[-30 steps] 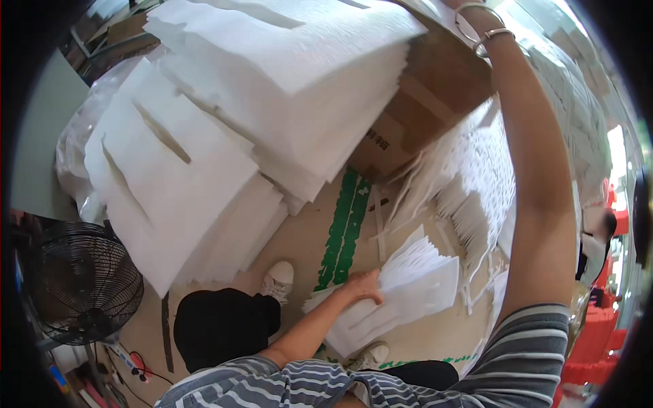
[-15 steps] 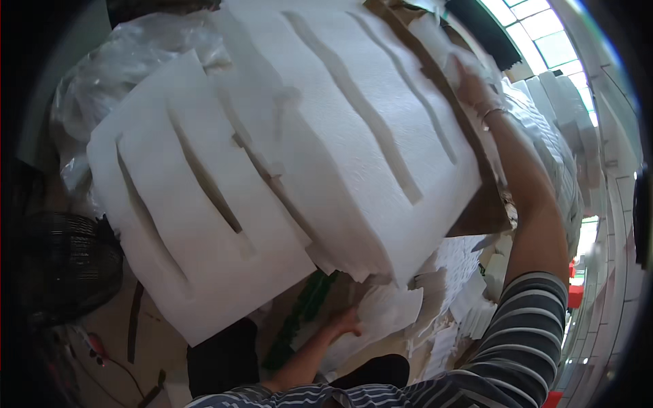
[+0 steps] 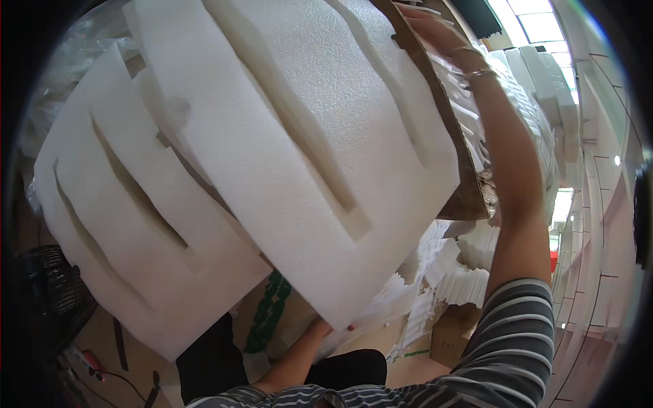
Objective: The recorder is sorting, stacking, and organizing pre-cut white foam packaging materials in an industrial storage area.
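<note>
Floor [image 3: 408,367]: lay tan below.
Foam [image 3: 289,197]: sat beside the box [image 3: 468,197], seemed light, soft; edges suited gripping.
Left hand [image 3: 322,328]: half hidden behind foam, grip unclear.
Right hand [image 3: 435,32]: was beyond box edge, grip unclear.

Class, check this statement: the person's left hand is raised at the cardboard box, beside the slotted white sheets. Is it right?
Not quite: the hand is wrong. The head view shows the right hand raised at the cardboard box, beside the slotted white sheets; the left hand is low, partly hidden by a sheet's corner.
</note>
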{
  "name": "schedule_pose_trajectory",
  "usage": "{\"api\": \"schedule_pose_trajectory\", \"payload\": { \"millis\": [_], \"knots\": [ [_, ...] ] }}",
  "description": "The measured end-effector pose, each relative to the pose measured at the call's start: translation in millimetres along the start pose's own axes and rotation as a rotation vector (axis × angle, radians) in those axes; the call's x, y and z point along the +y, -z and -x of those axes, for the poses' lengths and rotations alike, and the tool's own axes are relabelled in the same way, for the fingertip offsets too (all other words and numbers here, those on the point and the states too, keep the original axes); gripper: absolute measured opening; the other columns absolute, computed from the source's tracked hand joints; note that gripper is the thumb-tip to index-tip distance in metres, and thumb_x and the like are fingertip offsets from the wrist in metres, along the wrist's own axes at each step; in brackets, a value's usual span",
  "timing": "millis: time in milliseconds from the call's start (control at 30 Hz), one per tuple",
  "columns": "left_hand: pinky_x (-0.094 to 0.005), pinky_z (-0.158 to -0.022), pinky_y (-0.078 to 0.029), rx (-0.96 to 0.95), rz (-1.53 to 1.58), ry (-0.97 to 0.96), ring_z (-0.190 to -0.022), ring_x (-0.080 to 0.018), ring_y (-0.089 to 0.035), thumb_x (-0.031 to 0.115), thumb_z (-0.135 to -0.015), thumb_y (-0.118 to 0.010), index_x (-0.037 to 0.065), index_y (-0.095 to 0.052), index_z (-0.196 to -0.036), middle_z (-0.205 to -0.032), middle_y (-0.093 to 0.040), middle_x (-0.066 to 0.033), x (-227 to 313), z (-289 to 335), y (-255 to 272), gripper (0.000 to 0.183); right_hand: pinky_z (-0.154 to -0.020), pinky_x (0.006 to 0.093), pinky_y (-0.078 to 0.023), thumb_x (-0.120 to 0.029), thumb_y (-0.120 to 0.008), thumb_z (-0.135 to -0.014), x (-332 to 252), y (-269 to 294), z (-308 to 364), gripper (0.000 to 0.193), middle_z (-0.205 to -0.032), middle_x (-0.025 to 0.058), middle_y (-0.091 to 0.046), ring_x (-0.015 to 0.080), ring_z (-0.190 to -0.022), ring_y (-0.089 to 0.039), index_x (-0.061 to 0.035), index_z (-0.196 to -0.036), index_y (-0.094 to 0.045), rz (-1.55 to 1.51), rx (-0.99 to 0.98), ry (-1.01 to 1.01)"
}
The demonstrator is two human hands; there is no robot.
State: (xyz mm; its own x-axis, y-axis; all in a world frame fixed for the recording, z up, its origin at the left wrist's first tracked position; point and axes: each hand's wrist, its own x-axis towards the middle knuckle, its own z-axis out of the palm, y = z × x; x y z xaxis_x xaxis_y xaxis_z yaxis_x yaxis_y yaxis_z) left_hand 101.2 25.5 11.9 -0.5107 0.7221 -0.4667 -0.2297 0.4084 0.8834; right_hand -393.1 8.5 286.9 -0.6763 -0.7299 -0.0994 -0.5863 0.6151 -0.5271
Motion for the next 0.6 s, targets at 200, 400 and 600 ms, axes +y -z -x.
{"api": "schedule_pose_trajectory", "payload": {
  "millis": [200, 400, 600],
  "knots": [
    [-0.0333, -0.073, -0.045, -0.058, 0.022, -0.008, -0.082, -0.0290, -0.056, 0.036, -0.038, -0.070, 0.004, -0.051, -0.102, -0.098, -0.054, -0.0187, 5, -6, -22, 0.075, -0.097, 0.0334, -0.026, -0.041, -0.061, -0.068, -20, 69, 119, 0.080, -0.132, 0.0085, -0.024, 0.0192, -0.124, -0.018, -0.0152, -0.130, -0.018, 0.580, -0.055, -0.524],
    [-0.0361, -0.072, -0.043, 0.112, 0.164, -0.142, -0.082, -0.0315, -0.055, 0.033, -0.041, -0.070, 0.003, -0.047, -0.096, -0.086, -0.057, -0.0174, 4, 12, -33, 0.066, -0.068, 0.0249, -0.044, -0.022, -0.055, -0.073, 149, -3, 154, 0.061, -0.119, 0.0101, -0.044, 0.0159, -0.109, -0.041, -0.0188, -0.127, -0.028, -0.245, -0.097, -0.420],
    [-0.0374, -0.068, -0.044, 0.009, -0.086, -0.145, -0.079, -0.0311, -0.055, 0.032, -0.042, -0.071, 0.006, -0.046, -0.090, -0.083, -0.056, -0.0155, 35, -21, -43, 0.060, -0.066, 0.0244, -0.044, -0.018, -0.055, -0.073, 345, 108, 246, 0.050, -0.110, 0.0097, -0.047, 0.0148, -0.099, -0.044, -0.0148, -0.118, -0.034, -0.233, 0.020, -0.428]
  ]
}}
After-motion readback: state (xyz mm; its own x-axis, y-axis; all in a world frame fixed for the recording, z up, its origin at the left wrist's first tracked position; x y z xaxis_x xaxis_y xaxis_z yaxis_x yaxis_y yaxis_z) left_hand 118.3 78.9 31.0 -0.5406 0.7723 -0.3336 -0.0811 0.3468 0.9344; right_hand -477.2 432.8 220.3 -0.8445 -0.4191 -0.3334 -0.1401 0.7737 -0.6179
